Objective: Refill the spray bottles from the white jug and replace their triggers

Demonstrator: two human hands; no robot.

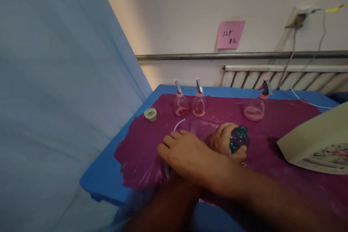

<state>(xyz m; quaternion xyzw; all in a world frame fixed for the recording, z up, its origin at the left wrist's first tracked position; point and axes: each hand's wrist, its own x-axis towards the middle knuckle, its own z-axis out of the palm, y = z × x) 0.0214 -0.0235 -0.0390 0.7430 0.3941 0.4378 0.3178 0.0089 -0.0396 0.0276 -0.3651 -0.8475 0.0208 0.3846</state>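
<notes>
My forearms cross, the right over the left. My left hand (pixel 221 138) reaches out to the right and is closed around a green see-through bottle (pixel 239 141) with its neck uncovered. My right hand (pixel 187 154) lies to the left, closed, back of the hand up. A thin white dip tube (pixel 179 122) sticks out beyond its fingers, and a grey part of a spray head (pixel 166 169) shows below; the palm hides the rest. Behind my hands stand two clear spray bottles (pixel 181 106) (pixel 199 106) and, farther right, a third spray bottle (pixel 255 108), each with pinkish liquid.
A pale green cup-like piece (pixel 150 114) sits at the left on the purple plastic sheet (pixel 144 145), which covers a blue table (pixel 100 177). A cream-coloured housing (pixel 315 145) stands at right. A blue curtain (pixel 59 61) hangs at left; a cable (pixel 292 50) runs from a wall socket.
</notes>
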